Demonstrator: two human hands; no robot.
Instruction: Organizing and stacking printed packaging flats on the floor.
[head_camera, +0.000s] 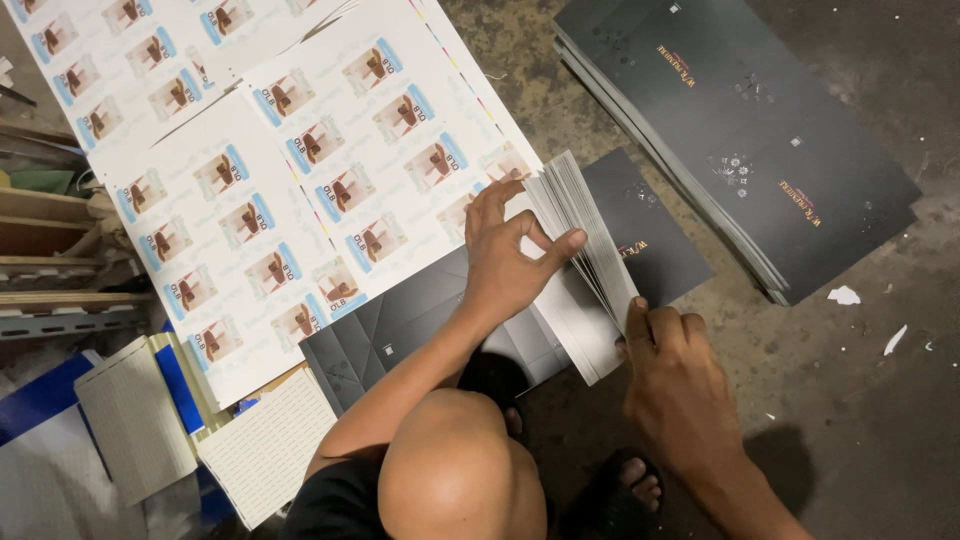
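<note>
I crouch over a thick stack of card sheets (585, 235), fanned up on edge, with grey-white edges and dark faces. My left hand (510, 255) presses on the stack from the left, with its thumb hooked against the sheet edges. My right hand (670, 375) pinches the near lower corner of the fanned sheets. Under the stack lies a dark printed sheet (650, 225) flat on the floor. A dark grey creased sheet (400, 325) lies beneath my left forearm.
A tall pile of dark printed sheets (740, 130) lies at the upper right on the concrete floor (860, 400). White sheets with rows of small labels (290, 160) cover the upper left. Pale gridded cards (265, 450) and wooden slats (50, 270) sit at the left. My knee (450, 470) and sandalled foot (625, 495) are below.
</note>
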